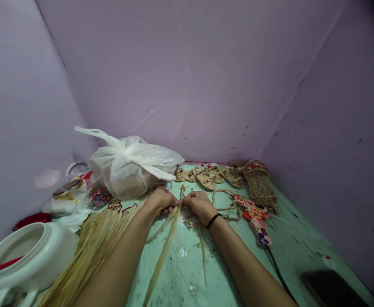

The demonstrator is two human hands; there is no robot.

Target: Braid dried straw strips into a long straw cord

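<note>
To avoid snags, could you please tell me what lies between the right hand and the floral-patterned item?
In the head view, loops of braided cord lie on the green table between the right hand and the floral-patterned item.

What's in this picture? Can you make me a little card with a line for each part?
Left hand: pinching pale strands
Right hand: pinching the same strands, close to the left hand
Right wrist: black band
Left side: bundle of dried fibers, white pot
Behind the hands: knotted white bag, small woven pieces
Right side: flower-patterned thing with a black cord
Surface: green tabletop
</note>
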